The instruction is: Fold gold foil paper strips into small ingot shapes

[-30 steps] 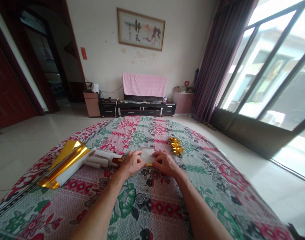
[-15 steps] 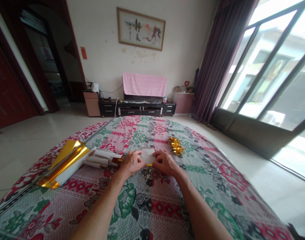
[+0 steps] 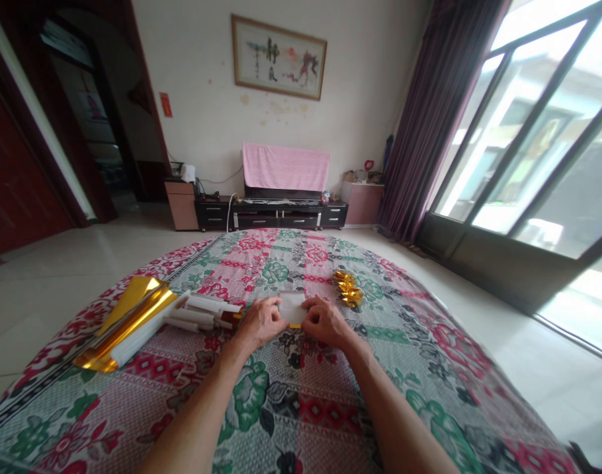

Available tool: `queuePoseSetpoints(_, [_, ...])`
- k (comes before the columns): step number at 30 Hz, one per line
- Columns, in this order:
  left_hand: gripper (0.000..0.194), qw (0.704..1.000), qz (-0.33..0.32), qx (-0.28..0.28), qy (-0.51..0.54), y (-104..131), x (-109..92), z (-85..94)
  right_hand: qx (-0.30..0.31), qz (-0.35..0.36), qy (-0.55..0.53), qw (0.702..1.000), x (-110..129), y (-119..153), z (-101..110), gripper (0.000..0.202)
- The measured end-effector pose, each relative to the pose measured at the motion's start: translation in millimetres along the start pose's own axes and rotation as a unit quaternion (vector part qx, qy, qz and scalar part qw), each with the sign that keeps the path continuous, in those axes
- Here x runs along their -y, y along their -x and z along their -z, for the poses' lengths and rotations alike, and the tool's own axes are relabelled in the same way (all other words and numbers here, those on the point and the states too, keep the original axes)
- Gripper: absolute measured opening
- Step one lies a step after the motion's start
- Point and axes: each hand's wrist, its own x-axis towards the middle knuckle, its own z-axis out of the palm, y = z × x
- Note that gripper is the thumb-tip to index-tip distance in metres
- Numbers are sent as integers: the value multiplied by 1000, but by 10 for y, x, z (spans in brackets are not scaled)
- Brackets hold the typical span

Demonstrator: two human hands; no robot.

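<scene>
Between my hands lies a small sheet of foil paper (image 3: 293, 307), pale side up, with a narrow gold strip along its near edge. My left hand (image 3: 262, 321) pinches its left near corner, fingers curled. At the right near corner, my right hand (image 3: 326, 320) is closed on the same sheet. Folded gold foil pieces (image 3: 347, 288) sit in a short row beyond my right hand. To the left lie larger gold foil sheets (image 3: 143, 316), partly rolled. White paper rolls (image 3: 202, 311) reach from them toward my left hand.
A flowered cloth (image 3: 320, 401) covers the round table under everything. Across the room stand a low black cabinet (image 3: 266, 220) and a television under a pink towel (image 3: 285, 168). A purple curtain (image 3: 419, 131) and a glass door (image 3: 527, 145) are on the right.
</scene>
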Motion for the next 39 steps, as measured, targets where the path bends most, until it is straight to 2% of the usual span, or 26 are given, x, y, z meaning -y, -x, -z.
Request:
queuePoseSetpoints(9, [10, 999, -15, -10, 27, -22, 87, -51, 4, 5, -12, 1000, -16, 3, 3, 13])
queuePoseSetpoints(13, [6, 999, -35, -6, 39, -43, 158, -81, -3, 44, -36, 998, -58, 8, -11, 7])
queuePoseSetpoints(17, [10, 998, -43, 0, 37, -38, 170, -73, 20, 65, -42, 997, -60, 14, -8, 9])
queuePoseSetpoints(22, [12, 998, -44, -4, 33, -30, 149, -66, 75, 41, -25, 996, -23, 25, 15, 24])
queuePoseSetpoints(28, [11, 999, -38, -1, 36, -32, 145, -71, 112, 66, -20, 991, -57, 12, 35, 37])
queuePoseSetpoints(33, [12, 999, -38, -2, 28, -10, 115, -41, 123, 20, -60, 990, -166, 28, 167, 41])
queuePoseSetpoints(39, [13, 999, -37, -11, 18, -11, 95, -43, 75, -43, -106, 991, -119, 52, 302, 34])
